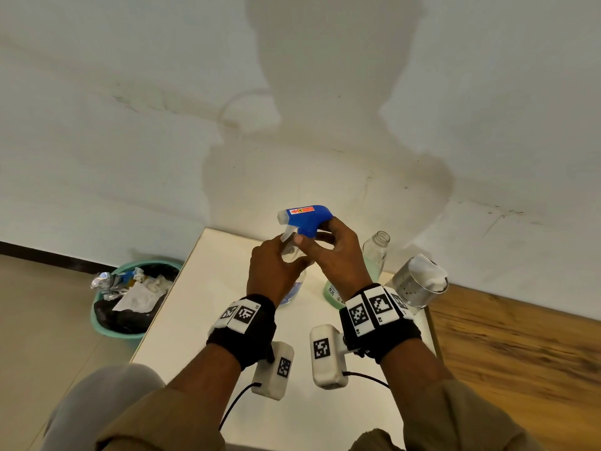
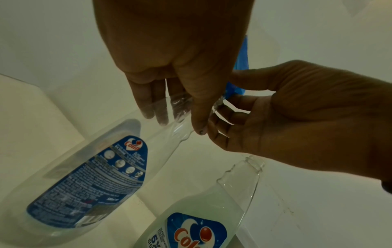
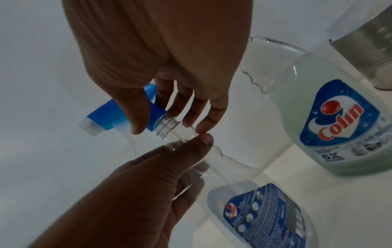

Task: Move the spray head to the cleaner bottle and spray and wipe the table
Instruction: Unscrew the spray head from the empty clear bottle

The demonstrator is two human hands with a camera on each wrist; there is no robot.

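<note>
While the left hand (image 1: 276, 271) grips the clear bottle's (image 3: 233, 169) neck, the right hand (image 1: 338, 255) holds the blue spray head (image 1: 309, 219).

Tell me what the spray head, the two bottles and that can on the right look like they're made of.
Spray head: blue plastic, smooth, with a translucent trigger. Bottle in the left hand: clear plastic by the look; fingers show through its neck. Open bottle: the same clear material, with pale greenish liquid visible inside. Can: likely metal, judging by its dull silvery sheen and punched holes.
</note>
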